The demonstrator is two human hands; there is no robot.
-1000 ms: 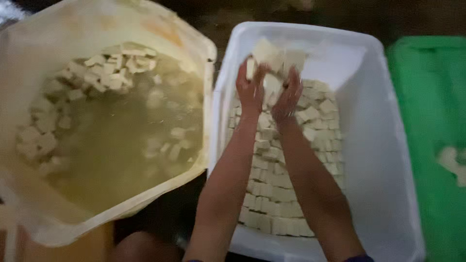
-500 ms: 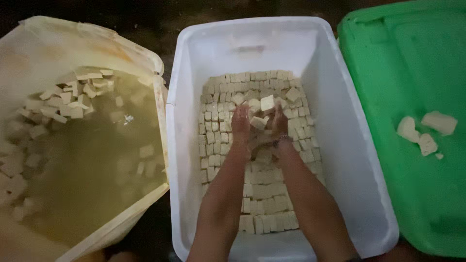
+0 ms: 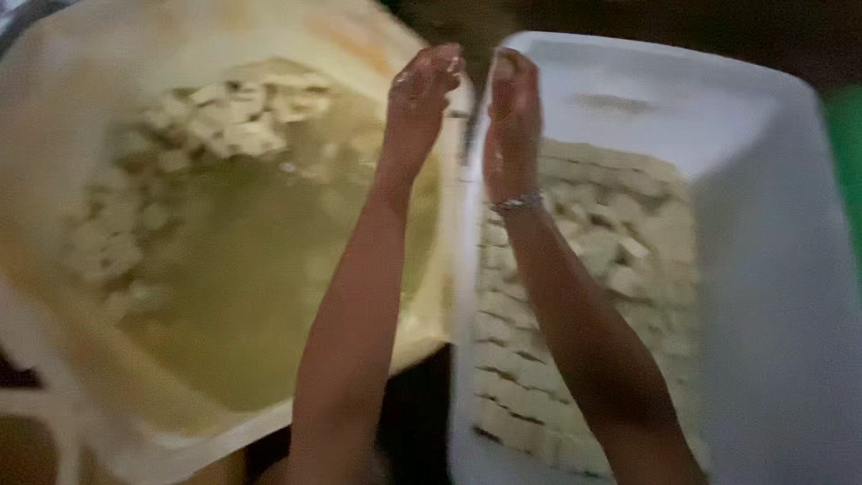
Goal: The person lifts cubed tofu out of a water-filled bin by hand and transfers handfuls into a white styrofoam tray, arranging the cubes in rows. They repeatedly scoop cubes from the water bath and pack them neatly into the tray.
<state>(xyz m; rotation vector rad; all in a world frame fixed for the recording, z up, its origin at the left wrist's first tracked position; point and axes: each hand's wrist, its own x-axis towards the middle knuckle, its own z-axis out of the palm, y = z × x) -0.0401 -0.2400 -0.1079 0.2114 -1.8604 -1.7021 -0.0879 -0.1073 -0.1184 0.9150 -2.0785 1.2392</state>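
Your left hand [image 3: 420, 99] and right hand [image 3: 512, 108] are raised, fingers loosely extended, grasping nothing, above the adjoining rims of the liquid-filled tub [image 3: 54, 180] and the white bin [image 3: 772, 269]. Pale cubes [image 3: 575, 260] fill the bin's floor.

On the left I see a big cream tub [image 3: 54, 135] filled with cloudy yellowish liquid [image 3: 251, 296], with pale cubes [image 3: 242, 112] heaped at its far side and more strung down its left wall, some half sunk. At the far right edge, beyond the white tub [image 3: 772, 269], I make out only a blurred sliver of a green bin [image 3: 848, 135]. Dark floor [image 3: 413, 422] shows in the near gap between the tubs.
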